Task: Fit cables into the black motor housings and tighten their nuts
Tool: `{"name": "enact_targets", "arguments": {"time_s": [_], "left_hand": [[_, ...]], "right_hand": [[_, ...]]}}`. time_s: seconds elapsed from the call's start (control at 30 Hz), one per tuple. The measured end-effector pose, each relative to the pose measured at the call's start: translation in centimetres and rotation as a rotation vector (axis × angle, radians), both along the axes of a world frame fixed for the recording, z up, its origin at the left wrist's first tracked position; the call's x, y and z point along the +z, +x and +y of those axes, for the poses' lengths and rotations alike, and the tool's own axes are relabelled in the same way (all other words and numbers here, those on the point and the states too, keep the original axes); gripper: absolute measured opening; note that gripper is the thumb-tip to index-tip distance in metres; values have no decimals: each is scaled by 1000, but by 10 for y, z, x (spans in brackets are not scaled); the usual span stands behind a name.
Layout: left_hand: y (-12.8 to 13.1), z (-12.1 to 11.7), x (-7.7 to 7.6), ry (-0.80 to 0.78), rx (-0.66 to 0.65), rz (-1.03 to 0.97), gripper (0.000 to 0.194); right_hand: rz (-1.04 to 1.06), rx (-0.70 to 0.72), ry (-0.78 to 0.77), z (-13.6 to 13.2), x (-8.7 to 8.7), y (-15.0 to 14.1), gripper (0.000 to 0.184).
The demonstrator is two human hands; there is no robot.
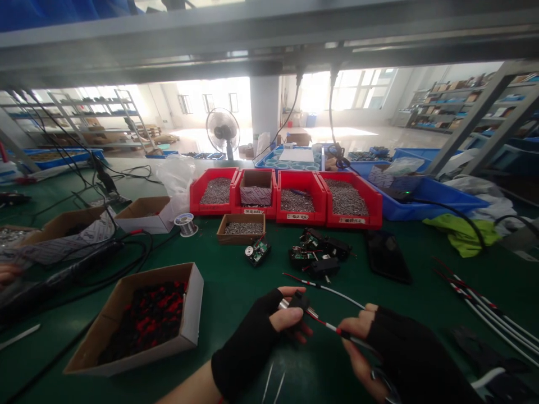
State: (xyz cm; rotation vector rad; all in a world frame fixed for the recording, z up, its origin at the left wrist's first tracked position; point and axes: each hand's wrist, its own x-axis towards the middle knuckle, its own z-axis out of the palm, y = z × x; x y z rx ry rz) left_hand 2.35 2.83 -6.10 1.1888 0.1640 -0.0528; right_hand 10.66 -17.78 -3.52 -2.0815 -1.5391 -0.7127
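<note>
My left hand (269,322), in a black fingerless glove, pinches a small black block (300,301) with a silver metal end between thumb and fingers. Thin wires run from this block toward my right hand (379,342), also gloved. Its fingers are closed on a white cable (332,290), whose stripped red-and-black end points left above the block. A curved metal piece (381,381) shows by the right palm; what it belongs to is hidden. Beyond the hands lie several black housings with green circuit boards (318,255) and a single open one (257,252).
Red bins (349,221) of small metal parts line the back, with a small carton (241,238) of screws before them. A box of red and black pieces (193,303) stands left. To the right are a phone (387,255) and white cables (488,311). Another person's hand (8,273) shows far left.
</note>
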Motion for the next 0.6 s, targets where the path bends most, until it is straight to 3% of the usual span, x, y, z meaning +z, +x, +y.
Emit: {"name": "enact_targets", "arguments": {"time_s": [0.2,0.47,0.53,0.6], "left_hand": [[-5,-4,2,146,11,44,70],[-8,-5,0,181,-6,81,85],[-7,-6,2,186,11,59,82],[-8,-8,3,171,18,35,78]], "right_hand": [[46,71,-19,3,-6,1,20],[48,-9,220,17,-37,-7,18],[112,14,201,18,-38,-11,18],[306,13,182,18,-33,-16,19]]}}
